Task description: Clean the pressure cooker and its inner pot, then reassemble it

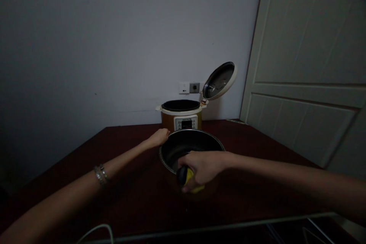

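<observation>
A round pot (191, 137) with a dark inside and a pale rim stands on the table in front of me. My left hand (160, 137) is closed at the pot's far left edge, its fingertips partly hidden there. At the near rim, my right hand (201, 166) wraps round a black-and-yellow handle (183, 175). My palm covers much of this handle, so where it joins the pot is hidden. Just behind the pot sits an electric cooker (168, 120) with a control panel. Its round lid (220, 81) is raised, tilting to the right.
The dark red table (128, 190) reaches back to a pale wall (114, 38). A wall socket (184, 87) and a grey switch plate (195, 87) are behind the cooker. A panelled door (303, 61) stands at the right. A white cable (100, 227) loops at the near edge.
</observation>
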A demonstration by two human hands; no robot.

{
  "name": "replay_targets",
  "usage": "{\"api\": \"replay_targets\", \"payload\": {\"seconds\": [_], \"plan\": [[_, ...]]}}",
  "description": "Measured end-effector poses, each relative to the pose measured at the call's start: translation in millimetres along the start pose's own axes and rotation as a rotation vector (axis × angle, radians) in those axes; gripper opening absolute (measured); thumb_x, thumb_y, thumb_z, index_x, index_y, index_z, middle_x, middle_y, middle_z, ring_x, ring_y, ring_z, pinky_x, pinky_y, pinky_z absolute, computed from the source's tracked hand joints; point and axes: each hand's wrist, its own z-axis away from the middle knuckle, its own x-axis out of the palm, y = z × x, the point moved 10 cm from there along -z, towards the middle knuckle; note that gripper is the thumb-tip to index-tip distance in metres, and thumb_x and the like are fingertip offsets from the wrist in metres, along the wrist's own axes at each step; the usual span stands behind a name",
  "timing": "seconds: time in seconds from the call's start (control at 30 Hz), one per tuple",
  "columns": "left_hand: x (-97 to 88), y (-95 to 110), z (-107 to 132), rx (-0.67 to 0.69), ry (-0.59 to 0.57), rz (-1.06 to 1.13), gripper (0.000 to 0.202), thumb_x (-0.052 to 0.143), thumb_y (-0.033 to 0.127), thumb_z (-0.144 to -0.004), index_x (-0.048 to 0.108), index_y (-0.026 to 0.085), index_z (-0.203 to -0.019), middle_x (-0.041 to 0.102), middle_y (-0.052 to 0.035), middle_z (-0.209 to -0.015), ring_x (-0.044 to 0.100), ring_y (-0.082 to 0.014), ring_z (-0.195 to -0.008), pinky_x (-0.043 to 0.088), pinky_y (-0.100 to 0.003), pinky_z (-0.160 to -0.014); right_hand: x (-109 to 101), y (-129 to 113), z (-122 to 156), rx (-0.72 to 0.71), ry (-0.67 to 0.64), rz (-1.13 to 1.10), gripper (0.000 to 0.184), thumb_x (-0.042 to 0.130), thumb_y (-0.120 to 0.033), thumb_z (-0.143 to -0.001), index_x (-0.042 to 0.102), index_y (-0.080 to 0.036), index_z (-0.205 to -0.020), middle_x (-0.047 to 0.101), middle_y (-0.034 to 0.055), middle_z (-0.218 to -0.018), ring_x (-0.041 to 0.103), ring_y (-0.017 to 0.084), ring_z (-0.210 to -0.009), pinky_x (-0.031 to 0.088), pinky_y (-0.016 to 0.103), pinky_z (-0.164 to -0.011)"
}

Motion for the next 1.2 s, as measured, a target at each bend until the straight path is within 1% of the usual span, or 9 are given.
{"api": "replay_targets", "payload": {"seconds": [0.23,0.37,0.47,0.53,0.67,0.77,0.87,1.07,1.2], "plan": [[2.9,-5.2,-0.6,-0.014,-0.016,0.204,0.029,0.037,0.025,-0.089,0.056,0.015,-0.07,0.065,-0.0093,-0.078,0.063,-0.0197,-0.08,0.045,-0.028,-0.07,-21.3,8.9,-34.7,-0.007,0.299,-0.299,0.048,0.057,-0.058,-0.077,0.061,-0.014,-0.096,0.066,0.0081,-0.091,0.06,0.019,-0.076,0.043,0.028,-0.065],[7.0,-33.1,10.0,-0.069,-0.079,0.41,0.042,0.021,0.038,-0.091,0.055,0.014,-0.089,0.056,-0.0017,-0.06,0.058,-0.016,-0.056,0.046,-0.027,-0.053,-46.2,38.3,-32.6,0.033,0.456,-0.484,0.041,0.059,-0.05,-0.079,0.052,-0.015,-0.099,0.062,0.0071,-0.095,0.058,0.017,-0.081,0.044,0.029,-0.068],[11.0,-68.3,34.2,-0.142,-0.081,0.784,0.041,0.038,0.042,-0.083,0.046,0.014,-0.112,0.061,-0.0044,-0.078,0.061,-0.0168,-0.066,0.049,-0.028,-0.054,-68.1,48.6,-17.2,0.011,0.634,-0.406,0.037,0.061,-0.044,-0.079,0.046,-0.016,-0.097,0.059,0.0044,-0.089,0.054,0.017,-0.079,0.044,0.03,-0.07],[13.8,-79.2,54.6,-0.087,-0.089,0.867,0.062,0.06,0.037,-0.07,0.039,0.013,-0.124,0.061,-0.0109,-0.101,0.063,-0.0188,-0.083,0.051,-0.033,-0.069,-74.0,34.1,-11.1,-0.131,0.667,-0.292,0.034,0.061,-0.038,-0.078,0.044,-0.017,-0.098,0.057,0.0036,-0.089,0.053,0.016,-0.078,0.044,0.03,-0.071],[28.1,-47.7,95.9,0.19,-0.26,0.812,0.103,0.08,0.029,-0.055,0.023,0.019,-0.141,0.041,-0.0159,-0.139,0.044,-0.0255,-0.124,0.037,-0.042,-0.101,-56.9,-20.0,-16.8,-0.492,0.546,-0.004,0.034,0.06,-0.026,-0.077,0.044,-0.016,-0.105,0.056,0.0077,-0.099,0.053,0.017,-0.083,0.046,0.031,-0.074],[38.0,-9.5,114.8,0.3,-0.397,0.754,0.086,0.083,0.036,-0.054,0.046,0.021,-0.131,0.049,-0.0102,-0.135,0.044,-0.0284,-0.124,0.031,-0.045,-0.106,-39.3,-50.7,-32.3,-0.65,0.503,0.262,0.031,0.055,-0.027,-0.081,0.045,-0.012,-0.107,0.055,0.0121,-0.101,0.051,0.02,-0.087,0.047,0.034,-0.075],[45.4,16.2,120.1,0.312,-0.483,0.744,0.065,0.08,0.045,-0.056,0.062,0.021,-0.114,0.058,-0.007,-0.127,0.045,-0.0296,-0.123,0.029,-0.045,-0.108,-31.9,-58.9,-54.4,-0.682,0.519,0.468,0.029,0.049,-0.023,-0.084,0.046,-0.008,-0.108,0.054,0.0144,-0.102,0.048,0.022,-0.09,0.047,0.035,-0.076],[34.9,18.1,110.9,0.313,-0.229,0.929,0.11,0.084,0.043,-0.051,0.028,0.017,-0.142,0.038,-0.0188,-0.143,0.035,-0.034,-0.131,0.026,-0.051,-0.108,-47.8,-13.8,-97.1,-0.457,0.557,0.675,0.031,0.049,-0.015,-0.082,0.047,-0.006,-0.112,0.052,0.0141,-0.105,0.047,0.024,-0.093,0.047,0.035,-0.076],[33.0,19.9,114.3,0.343,-0.211,0.963,0.122,0.085,0.033,-0.055,0.006,0.021,-0.147,0.02,-0.0188,-0.151,0.023,-0.0302,-0.138,0.019,-0.048,-0.112,-64.0,41.0,-103.9,-0.207,0.529,0.779,0.028,0.048,-0.012,-0.084,0.047,-0.009,-0.111,0.051,0.0154,-0.11,0.048,0.026,-0.099,0.048,0.037,-0.077]]}}
